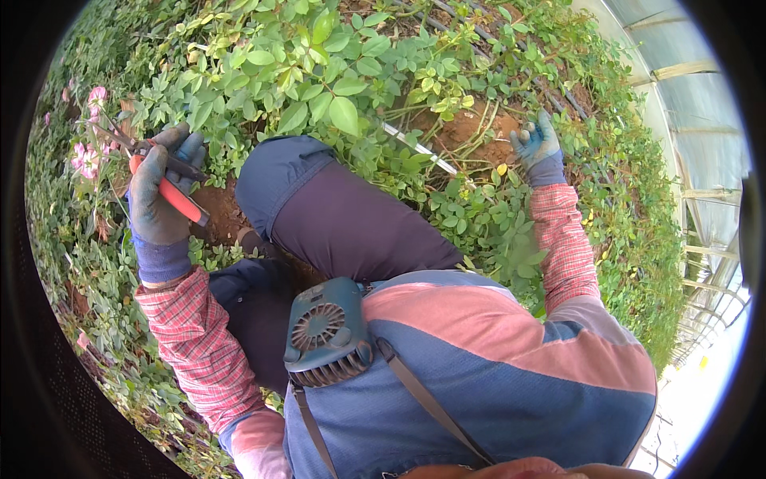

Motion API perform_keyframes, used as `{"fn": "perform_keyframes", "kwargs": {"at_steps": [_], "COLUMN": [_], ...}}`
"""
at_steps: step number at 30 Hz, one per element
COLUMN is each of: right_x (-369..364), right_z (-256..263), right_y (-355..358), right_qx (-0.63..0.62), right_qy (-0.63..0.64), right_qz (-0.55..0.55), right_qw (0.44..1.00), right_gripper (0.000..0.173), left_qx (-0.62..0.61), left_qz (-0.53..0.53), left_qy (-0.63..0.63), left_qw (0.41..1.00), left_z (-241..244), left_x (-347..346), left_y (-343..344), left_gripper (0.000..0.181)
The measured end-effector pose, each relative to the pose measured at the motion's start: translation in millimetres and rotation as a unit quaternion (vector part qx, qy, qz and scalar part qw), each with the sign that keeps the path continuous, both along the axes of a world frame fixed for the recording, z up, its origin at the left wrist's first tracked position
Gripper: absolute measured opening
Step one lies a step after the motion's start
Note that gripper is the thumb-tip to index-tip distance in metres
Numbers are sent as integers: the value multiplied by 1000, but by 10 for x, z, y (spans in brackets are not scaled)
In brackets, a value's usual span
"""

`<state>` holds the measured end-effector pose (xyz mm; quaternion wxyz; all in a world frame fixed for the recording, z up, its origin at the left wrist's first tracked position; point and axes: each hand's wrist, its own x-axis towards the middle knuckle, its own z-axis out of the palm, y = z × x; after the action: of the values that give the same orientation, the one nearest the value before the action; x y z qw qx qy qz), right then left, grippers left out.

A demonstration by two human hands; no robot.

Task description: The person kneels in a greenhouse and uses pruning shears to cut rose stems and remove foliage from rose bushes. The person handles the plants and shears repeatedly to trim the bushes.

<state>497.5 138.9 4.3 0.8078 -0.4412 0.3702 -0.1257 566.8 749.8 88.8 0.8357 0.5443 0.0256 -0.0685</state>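
My left hand (157,197), in a soiled grey-blue glove with a purple cuff, is closed round pruning shears (179,200) with red handle grips. Their blades point up and left, beside pink flowers (87,158) on thin stems. At the right, my right hand (535,143), gloved alike, has its fingers apart and partly curled. It is beside bare stems (482,135) of a leafy bush, over reddish soil (497,126); I see nothing held in it.
Dense rose-like foliage (335,96) surrounds my bent knees. A white strip (419,146) crosses the bush. Dark hoses (479,33) run along the soil at the top right. Greenhouse framing and sheeting (694,96) stand at the right. A portable fan (326,332) hangs on my chest.
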Motion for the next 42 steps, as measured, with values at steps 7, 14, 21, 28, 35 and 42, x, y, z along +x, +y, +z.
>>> {"fn": "perform_keyframes", "kwargs": {"at_steps": [7,14,21,28,35,42], "right_x": [-55,-8,15,20,518,660], "right_z": [-146,-275,-380,-182,581,335], "right_y": [-83,-89,-167,330,880,1954], "right_qx": [-47,-77,-31,-61,-309,-444], "right_qy": [55,109,70,107,-31,119], "right_qz": [-12,-22,15,89,203,552], "right_qw": [997,991,997,988,929,696], "right_gripper": [30,33,28,25,28,46], "left_qx": [25,30,55,71,16,73], "left_qz": [-21,-12,1,51,-55,-130], "left_qy": [-18,-19,-50,-55,-100,-97], "left_qw": [999,999,997,995,993,984], "left_z": [-2,73,135,172,153,470], "left_x": [370,249,-109,-352,-436,-599], "left_y": [-162,-216,-78,-103,-82,-842], "left_gripper": [49,45,55,42,57,76]}}
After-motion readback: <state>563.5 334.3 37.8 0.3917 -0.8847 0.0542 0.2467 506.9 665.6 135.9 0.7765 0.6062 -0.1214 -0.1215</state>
